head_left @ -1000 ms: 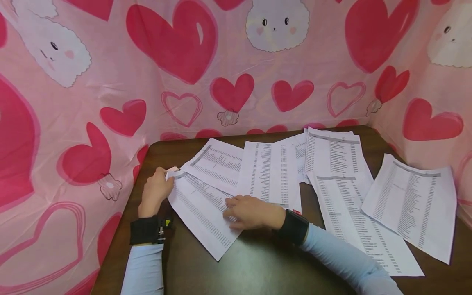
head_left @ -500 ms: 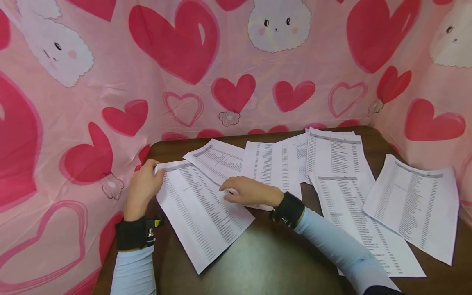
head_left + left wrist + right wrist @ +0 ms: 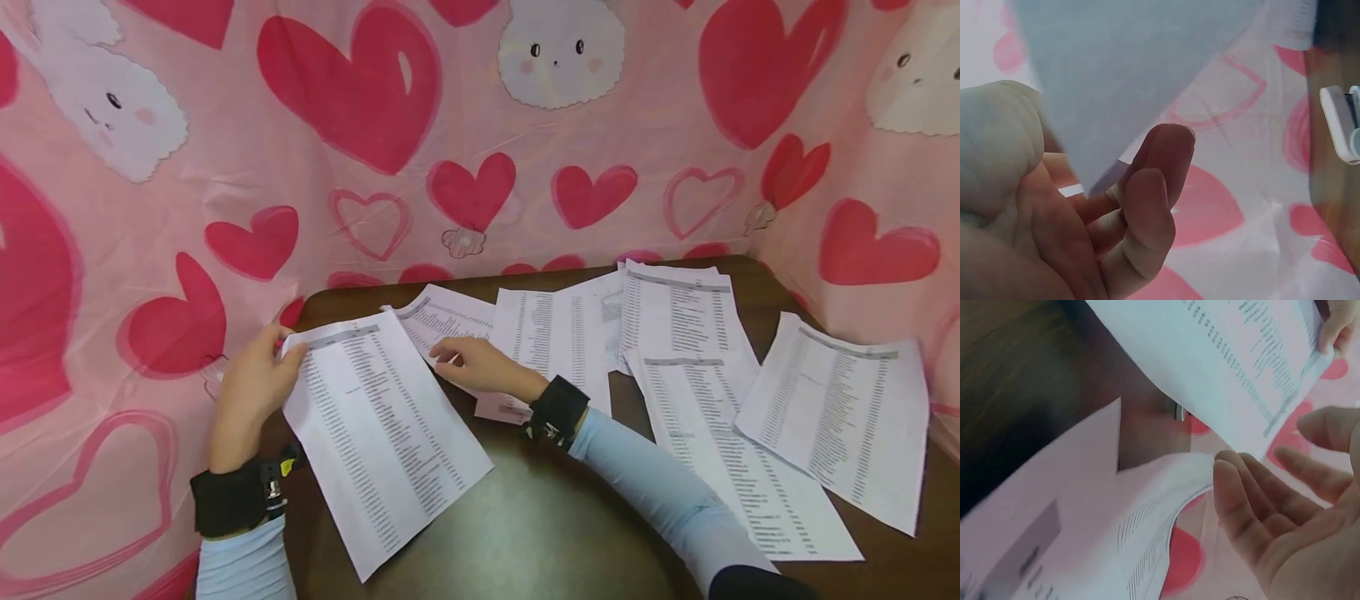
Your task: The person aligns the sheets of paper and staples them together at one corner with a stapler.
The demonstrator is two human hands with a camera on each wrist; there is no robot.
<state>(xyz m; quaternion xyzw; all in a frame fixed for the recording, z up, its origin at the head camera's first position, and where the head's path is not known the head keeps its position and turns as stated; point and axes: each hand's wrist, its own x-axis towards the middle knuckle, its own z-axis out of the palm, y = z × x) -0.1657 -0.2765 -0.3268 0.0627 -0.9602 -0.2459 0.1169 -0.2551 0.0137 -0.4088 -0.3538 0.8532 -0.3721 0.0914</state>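
My left hand [image 3: 253,387] pinches the upper left corner of a printed sheet of paper [image 3: 386,442] between thumb and fingers. The sheet tilts up from the table, its grey header bar along the far edge. In the left wrist view the corner of the paper [image 3: 1116,81] runs down between thumb and fingers. My right hand [image 3: 480,367] hovers over another printed page [image 3: 442,312], just right of the held sheet. Its thumb and fingers stand apart in the right wrist view, fingertips [image 3: 1229,469] close to the edges of two papers.
Several more printed sheets overlap on the dark wooden table [image 3: 540,533], from a middle page [image 3: 551,333] to a far right page [image 3: 840,408]. A small white object [image 3: 1338,125] lies on the wood in the left wrist view. Pink heart-patterned cloth [image 3: 465,100] surrounds the table.
My left hand has drawn the sheet leftward and toward me, raising it off the neighbouring page. The right hand has come off that sheet and moved up and slightly left.
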